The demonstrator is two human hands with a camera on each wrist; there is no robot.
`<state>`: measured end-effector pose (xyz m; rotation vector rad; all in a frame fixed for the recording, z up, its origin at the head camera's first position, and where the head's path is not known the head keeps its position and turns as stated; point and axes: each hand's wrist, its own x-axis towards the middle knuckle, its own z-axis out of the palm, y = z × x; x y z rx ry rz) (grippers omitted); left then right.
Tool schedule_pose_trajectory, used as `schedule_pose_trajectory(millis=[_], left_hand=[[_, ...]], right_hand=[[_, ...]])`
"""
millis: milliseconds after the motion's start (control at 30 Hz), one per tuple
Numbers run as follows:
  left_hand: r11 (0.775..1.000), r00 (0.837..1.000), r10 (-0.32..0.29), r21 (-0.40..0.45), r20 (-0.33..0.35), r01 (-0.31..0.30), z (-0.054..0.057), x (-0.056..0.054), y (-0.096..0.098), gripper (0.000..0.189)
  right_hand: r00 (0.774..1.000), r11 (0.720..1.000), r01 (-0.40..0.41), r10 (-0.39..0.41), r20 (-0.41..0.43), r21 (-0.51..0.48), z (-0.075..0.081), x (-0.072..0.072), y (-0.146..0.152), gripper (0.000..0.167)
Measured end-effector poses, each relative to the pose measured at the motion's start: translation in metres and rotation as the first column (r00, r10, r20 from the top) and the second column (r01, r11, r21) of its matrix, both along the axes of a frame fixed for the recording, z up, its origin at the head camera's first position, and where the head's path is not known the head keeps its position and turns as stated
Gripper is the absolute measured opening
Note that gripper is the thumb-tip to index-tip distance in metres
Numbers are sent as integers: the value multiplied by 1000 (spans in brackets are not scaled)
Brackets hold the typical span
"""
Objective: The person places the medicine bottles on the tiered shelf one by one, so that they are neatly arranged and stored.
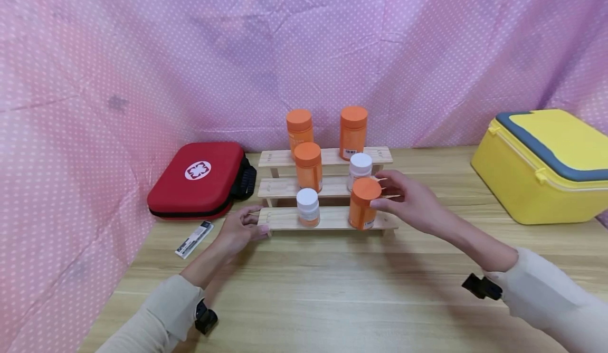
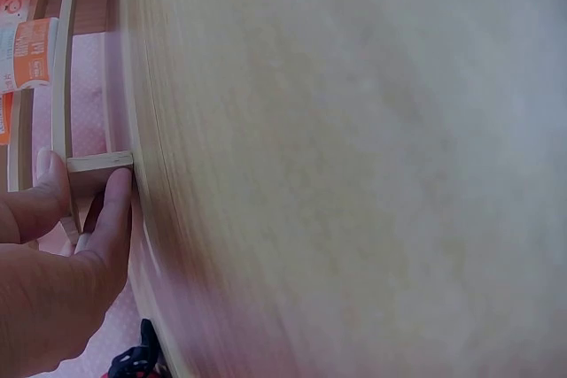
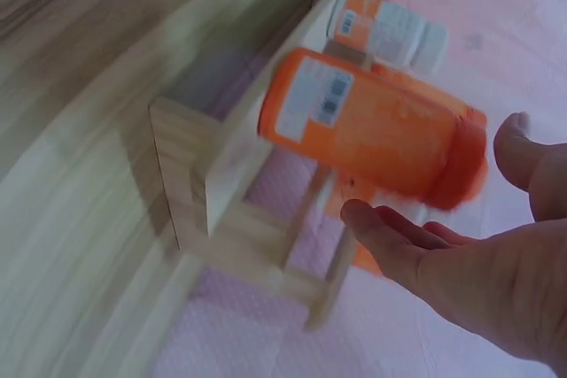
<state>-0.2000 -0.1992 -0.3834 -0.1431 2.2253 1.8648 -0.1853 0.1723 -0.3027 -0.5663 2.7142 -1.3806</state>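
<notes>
A three-step wooden rack (image 1: 282, 219) stands on the table. My left hand (image 1: 237, 232) grips the left end of its lowest step, the thumb and fingers around the corner by the leg (image 2: 99, 165). On that step's right side stands an orange bottle (image 1: 363, 208) with an orange cap. My right hand (image 1: 414, 201) is spread beside this bottle, thumb and fingers apart around its cap side; in the right wrist view a gap shows between thumb and cap. A small white-capped bottle (image 1: 308, 209) stands left on the same step. The middle step holds an orange bottle (image 1: 309, 169) and a white-capped bottle (image 1: 360, 166).
Two orange bottles stand on the top step, one left (image 1: 300, 129) and one right (image 1: 353, 131). A red first-aid case (image 1: 199, 184) and a thin white packet (image 1: 194, 239) lie left of the rack. At the right stands a yellow box (image 1: 532, 179) with a grey-edged lid. A pink dotted cloth (image 1: 304, 52) hangs behind.
</notes>
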Motion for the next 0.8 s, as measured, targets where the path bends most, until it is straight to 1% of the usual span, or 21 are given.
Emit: schedule_pose_trajectory(millis=[100, 167, 400, 500, 633, 667, 733, 767, 800], left_hand=[[1000, 1000, 3, -4, -1, -3, 0, -1, 0, 62], [1000, 1000, 5, -9, -2, -5, 0, -1, 0, 62], [1000, 1000, 16, -13, -4, -16, -1, -3, -3, 63], [1000, 1000, 16, -15, -6, -16, -1, -4, -4, 64], [1000, 1000, 8, -30, -5, -8, -2, -5, -5, 63], [999, 1000, 0, -43, -10, 0, -2, -5, -5, 62], [992, 998, -43, -120, -52, 37, -1, -5, -5, 60], [983, 995, -65, -174, -77, 51, 0, -4, -5, 60], [968, 990, -91, -242, -110, 63, 3, -3, -5, 60]], right_hand=[[999, 999, 33, -33, -3, 43, 4, 5, 15, 57], [998, 995, 56, -54, -22, 82, 3, 6, 28, 54], [992, 975, 124, -116, -54, 186, -10, 11, 75, 51], [987, 964, 154, -142, -68, 217, -14, 13, 88, 53], [986, 952, 167, -157, -60, 257, -17, 15, 98, 58], [986, 949, 166, -157, -56, 267, -17, 15, 100, 59], [987, 945, 162, -155, -48, 284, -19, 16, 103, 61], [987, 943, 160, -153, -48, 292, -19, 17, 105, 62], [987, 941, 159, -152, -46, 300, -20, 18, 106, 63]])
